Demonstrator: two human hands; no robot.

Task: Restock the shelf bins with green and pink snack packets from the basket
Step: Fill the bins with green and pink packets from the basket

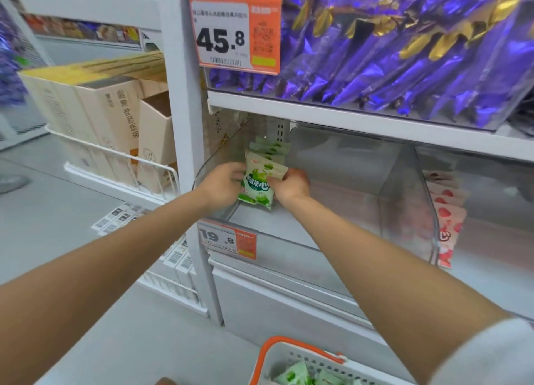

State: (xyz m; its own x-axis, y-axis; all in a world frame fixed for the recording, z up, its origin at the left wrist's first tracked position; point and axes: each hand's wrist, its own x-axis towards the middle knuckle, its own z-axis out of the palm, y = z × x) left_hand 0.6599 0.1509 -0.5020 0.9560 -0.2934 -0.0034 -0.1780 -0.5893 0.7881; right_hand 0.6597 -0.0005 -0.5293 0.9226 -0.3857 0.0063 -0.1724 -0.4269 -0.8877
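Both my arms reach into the clear left shelf bin. My left hand and my right hand grip a stack of green snack packets from either side, standing upright near the bin's left front. More green packets stand in a row behind it. In the neighbouring clear bin on the right stand pink snack packets. The white basket with an orange handle sits at the bottom edge of the view, with green packets inside.
A bin of purple packets fills the shelf above, with an orange 45.8 price tag. A 19.8 tag hangs below the green bin. Beige boxes stand in a wire rack to the left of the white upright.
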